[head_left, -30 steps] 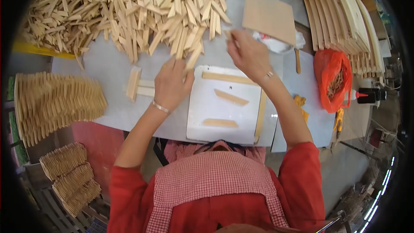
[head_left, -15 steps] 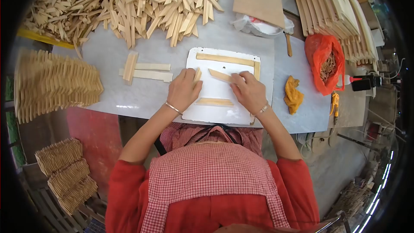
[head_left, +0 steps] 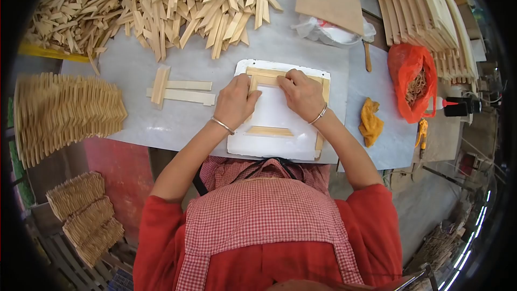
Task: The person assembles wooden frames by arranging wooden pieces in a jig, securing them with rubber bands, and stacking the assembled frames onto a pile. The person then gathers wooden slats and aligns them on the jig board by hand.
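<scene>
A white board (head_left: pixel 237 143) lies on the table before me, with wood strips fixed along its top (head_left: pixel 301 73) and right side (head_left: pixel 326 92). My left hand (head_left: pixel 235 101) is closed on a short wooden strip (head_left: pixel 253 84) standing lengthwise at the board's upper left. With its fingers pinched, my right hand (head_left: pixel 304 96) holds another wooden strip (head_left: pixel 267 80) crosswise just below the top strip. The two held strips meet near the upper left corner; whether they touch is hard to make out. Nearer me on the board rests a loose strip with slanted ends (head_left: pixel 269 131).
Loose wooden strips (head_left: pixel 177 0) are heaped at the back left. Stacked wooden pieces (head_left: pixel 70 110) stand at the left edge. Several strips (head_left: pixel 186 95) lie left of the board. To the right are a yellow cloth (head_left: pixel 370 122) and a red bag (head_left: pixel 401 67).
Both hands have moved the strips. The right hand went up and left, bringing its slanted strip level below the top strip. The left hand's strip now stands upright against that corner.
</scene>
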`<action>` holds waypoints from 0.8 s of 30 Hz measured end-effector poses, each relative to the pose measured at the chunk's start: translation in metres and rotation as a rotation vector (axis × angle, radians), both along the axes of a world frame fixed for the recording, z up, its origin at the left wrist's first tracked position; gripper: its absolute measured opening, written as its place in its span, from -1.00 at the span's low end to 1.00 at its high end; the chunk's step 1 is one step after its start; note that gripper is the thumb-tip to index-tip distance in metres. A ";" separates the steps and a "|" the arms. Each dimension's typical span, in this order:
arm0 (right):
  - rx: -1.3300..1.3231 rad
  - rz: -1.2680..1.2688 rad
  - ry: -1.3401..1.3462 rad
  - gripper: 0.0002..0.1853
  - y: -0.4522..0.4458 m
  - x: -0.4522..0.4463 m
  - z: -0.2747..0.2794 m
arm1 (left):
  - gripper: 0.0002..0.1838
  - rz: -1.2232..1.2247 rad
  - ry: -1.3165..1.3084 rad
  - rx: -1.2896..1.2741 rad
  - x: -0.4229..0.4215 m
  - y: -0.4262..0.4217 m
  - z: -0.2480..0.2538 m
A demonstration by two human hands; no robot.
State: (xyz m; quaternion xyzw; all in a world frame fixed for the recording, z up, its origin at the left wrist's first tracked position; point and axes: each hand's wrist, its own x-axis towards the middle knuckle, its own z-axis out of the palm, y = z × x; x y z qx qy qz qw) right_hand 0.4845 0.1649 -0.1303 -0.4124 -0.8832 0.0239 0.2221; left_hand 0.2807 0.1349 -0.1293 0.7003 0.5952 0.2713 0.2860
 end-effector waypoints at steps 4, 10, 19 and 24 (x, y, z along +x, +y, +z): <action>-0.004 0.043 -0.010 -0.82 0.004 -0.001 0.000 | -0.69 0.000 0.005 -0.003 0.001 0.002 -0.002; -0.024 0.009 -0.016 -0.79 -0.001 -0.001 0.004 | -0.65 0.002 0.000 -0.055 0.001 0.005 0.002; -0.399 -0.309 0.049 -0.64 -0.082 0.070 0.028 | -0.60 -0.259 0.085 0.301 -0.008 -0.034 0.023; -0.560 -0.378 0.328 -0.75 -0.085 0.056 0.021 | -0.64 -0.456 0.137 0.340 0.005 -0.064 0.020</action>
